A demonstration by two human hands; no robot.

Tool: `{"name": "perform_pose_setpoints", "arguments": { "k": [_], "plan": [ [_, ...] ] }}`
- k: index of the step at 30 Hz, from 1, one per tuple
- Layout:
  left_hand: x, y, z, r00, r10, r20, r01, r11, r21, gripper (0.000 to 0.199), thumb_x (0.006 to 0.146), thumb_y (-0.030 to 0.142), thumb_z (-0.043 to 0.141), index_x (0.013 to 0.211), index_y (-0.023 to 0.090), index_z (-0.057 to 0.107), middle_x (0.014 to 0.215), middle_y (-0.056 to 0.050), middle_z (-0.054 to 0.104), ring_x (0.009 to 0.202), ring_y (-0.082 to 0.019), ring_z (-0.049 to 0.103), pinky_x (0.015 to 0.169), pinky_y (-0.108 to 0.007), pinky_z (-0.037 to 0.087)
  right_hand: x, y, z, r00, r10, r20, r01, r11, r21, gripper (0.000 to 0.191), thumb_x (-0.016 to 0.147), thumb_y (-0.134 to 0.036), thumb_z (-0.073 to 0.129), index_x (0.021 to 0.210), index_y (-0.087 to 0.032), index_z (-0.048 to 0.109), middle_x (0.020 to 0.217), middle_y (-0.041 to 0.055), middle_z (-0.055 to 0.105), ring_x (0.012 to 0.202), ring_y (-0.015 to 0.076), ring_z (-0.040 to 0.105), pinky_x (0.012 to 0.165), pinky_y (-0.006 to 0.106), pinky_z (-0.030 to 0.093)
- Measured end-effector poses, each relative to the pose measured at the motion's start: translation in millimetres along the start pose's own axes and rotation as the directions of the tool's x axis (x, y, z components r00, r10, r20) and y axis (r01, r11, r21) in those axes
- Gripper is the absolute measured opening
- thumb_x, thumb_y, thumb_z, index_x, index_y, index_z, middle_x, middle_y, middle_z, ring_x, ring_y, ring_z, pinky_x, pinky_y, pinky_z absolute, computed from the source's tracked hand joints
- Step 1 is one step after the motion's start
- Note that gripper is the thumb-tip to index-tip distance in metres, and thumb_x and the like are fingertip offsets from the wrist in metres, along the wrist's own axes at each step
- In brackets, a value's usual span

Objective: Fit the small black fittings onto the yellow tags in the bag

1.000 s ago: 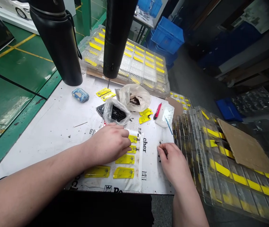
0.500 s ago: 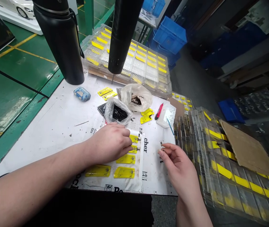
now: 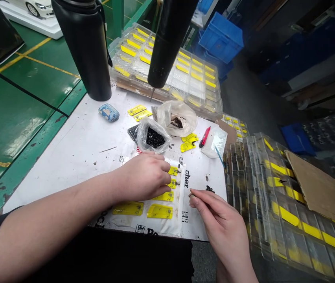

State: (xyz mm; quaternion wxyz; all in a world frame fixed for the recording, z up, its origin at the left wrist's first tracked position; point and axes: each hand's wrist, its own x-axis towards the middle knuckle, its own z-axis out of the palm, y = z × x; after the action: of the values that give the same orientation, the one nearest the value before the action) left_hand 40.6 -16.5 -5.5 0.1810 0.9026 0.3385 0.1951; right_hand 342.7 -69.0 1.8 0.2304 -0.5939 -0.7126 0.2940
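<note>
My left hand [image 3: 145, 177], fingers curled and partly hidden, rests over the yellow plates laid out on a printed white bag [image 3: 176, 224]. Whatever it may hold is out of sight. To the right of the bag, my right hand [image 3: 223, 220] pinches a small dark part [image 3: 191, 195] between thumb and forefinger. One yellow plate [image 3: 159, 211] lies below my left hand, and a longer one [image 3: 127, 208] is beside it. Above my left hand stands an open plastic bag of black screws [image 3: 155, 138]. Another open bag [image 3: 177, 122] with dark small parts is behind it.
A hanging black screwdriver [image 3: 167, 47] comes down over the table's back. A black bottle [image 3: 86, 51] and blue case [image 3: 109, 113] stand back left. A red cutter [image 3: 205, 137] lies at right, beside stacked clear trays [image 3: 273, 204].
The view has shifted, so the table things appear further right. My right hand has moved left, closer to the printed bag and my left hand, and its fingertips have come together.
</note>
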Motion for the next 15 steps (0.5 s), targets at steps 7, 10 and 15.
{"name": "perform_pose_setpoints", "arguments": {
  "k": [7, 10, 15],
  "plan": [
    [0, -1, -0.9, 0.997, 0.042, 0.058, -0.042, 0.999, 0.001, 0.031, 0.105, 0.039, 0.073, 0.080, 0.021, 0.074, 0.088, -0.005, 0.074, 0.087, -0.023, 0.065, 0.078, -0.040, 0.043, -6, -1, 13, 0.980, 0.187, 0.068, -0.195, 0.971, 0.141, 0.033, 0.098, -0.058, 0.083, 0.113, -0.030, 0.089, 0.102, 0.0062, 0.087, 0.089, 0.0279, 0.085, 0.084, 0.040, 0.072],
    [1, 0, -0.5, 0.996, 0.052, 0.066, -0.051, 0.999, -0.013, 0.029, 0.102, 0.038, 0.077, 0.079, 0.022, 0.074, 0.088, -0.005, 0.074, 0.088, -0.024, 0.065, 0.076, -0.040, 0.041, -7, -1, 17, 0.966, 0.237, 0.103, -0.255, 0.943, 0.216, 0.036, 0.098, -0.059, 0.084, 0.113, -0.027, 0.087, 0.100, 0.0066, 0.087, 0.088, 0.0273, 0.085, 0.081, 0.037, 0.072],
    [1, 3, -0.9, 0.992, 0.052, 0.114, -0.052, 0.999, -0.006, 0.026, 0.095, 0.039, 0.087, 0.079, 0.022, 0.076, 0.089, -0.002, 0.076, 0.092, -0.025, 0.065, 0.074, -0.043, 0.037, -6, 3, 22, 0.980, 0.153, 0.125, -0.168, 0.977, 0.129, 0.029, 0.106, -0.054, 0.075, 0.112, -0.027, 0.083, 0.100, 0.0040, 0.084, 0.082, 0.0229, 0.081, 0.076, 0.033, 0.067]
  ]
}}
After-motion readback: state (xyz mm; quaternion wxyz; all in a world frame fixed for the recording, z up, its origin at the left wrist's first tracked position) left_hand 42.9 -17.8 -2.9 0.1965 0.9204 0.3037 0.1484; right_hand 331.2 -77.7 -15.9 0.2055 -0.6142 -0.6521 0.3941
